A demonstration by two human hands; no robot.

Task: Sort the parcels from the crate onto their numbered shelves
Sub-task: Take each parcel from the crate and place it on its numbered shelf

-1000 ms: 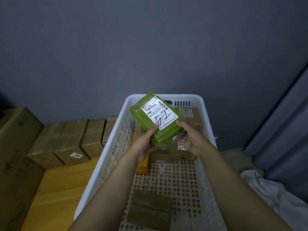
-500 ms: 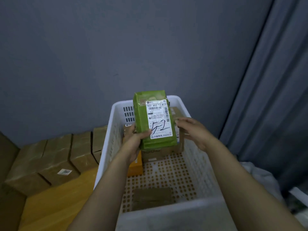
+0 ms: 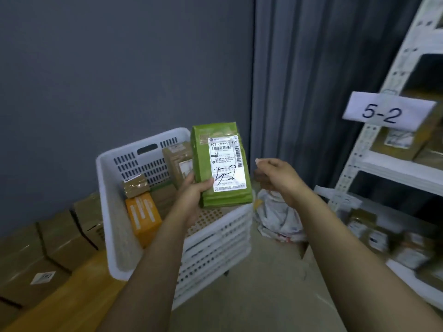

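Green parcel point(image 3: 219, 164) gripped upright by left hand point(image 3: 191, 195) above white crate point(image 3: 115, 212).

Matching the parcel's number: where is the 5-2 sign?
Head view, upper right: the 5-2 sign hangs on the white rack, right of the green parcel held in the left hand.

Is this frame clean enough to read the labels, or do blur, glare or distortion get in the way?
Head view: dim light; green parcel in the left hand sharp, its label readable despite mild glare near the bottom; 5-2 sign legible; lower-shelf parcels at right smeared by blur; wide-angle lens tilts the shelf upright.
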